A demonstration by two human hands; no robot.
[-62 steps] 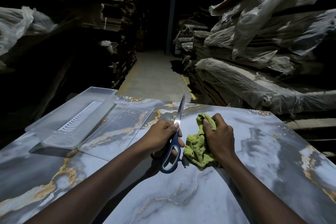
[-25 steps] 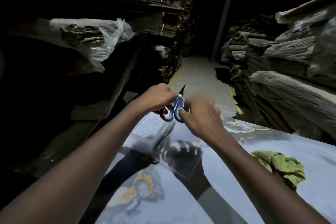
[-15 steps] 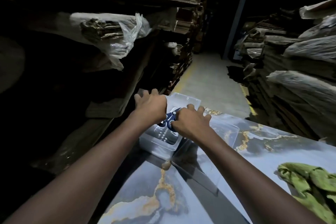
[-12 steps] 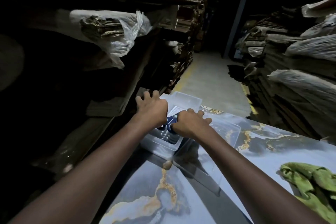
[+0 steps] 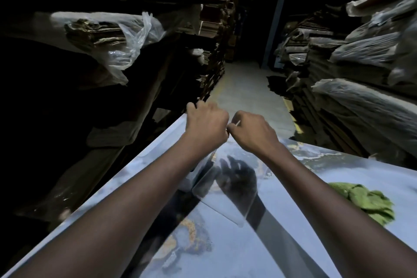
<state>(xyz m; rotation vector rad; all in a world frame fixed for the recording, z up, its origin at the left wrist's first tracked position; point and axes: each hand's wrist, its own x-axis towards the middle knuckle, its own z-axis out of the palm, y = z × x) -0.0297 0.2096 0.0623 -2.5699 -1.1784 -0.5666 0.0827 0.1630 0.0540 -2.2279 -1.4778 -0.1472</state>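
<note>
Hands meet above the far left corner of the tabletop (image 5: 225, 253), knuckles up and almost touching. The left hand (image 5: 206, 124) has its fingers (image 5: 191, 106) curled down over the far side. What they grip is hidden behind the hand, so I cannot tell whether they hold anything. The right hand (image 5: 253, 132) is curled too. A thin pale strip (image 5: 237, 123) shows at its fingertips, but I cannot tell whether it is pinched.

The clear plastic container (image 5: 190, 179) sits under the left wrist and forearm, and only a whitish part of it shows. Just beside it, towards the right, the clear lid (image 5: 225, 209) lies flat on the tabletop with the hands' shadow across it. A crumpled green cloth (image 5: 365, 201) lies well apart on the right side. Beyond the tabletop a concrete aisle (image 5: 246, 95) runs between dark stacks, some of them in plastic wrap (image 5: 130, 36).
</note>
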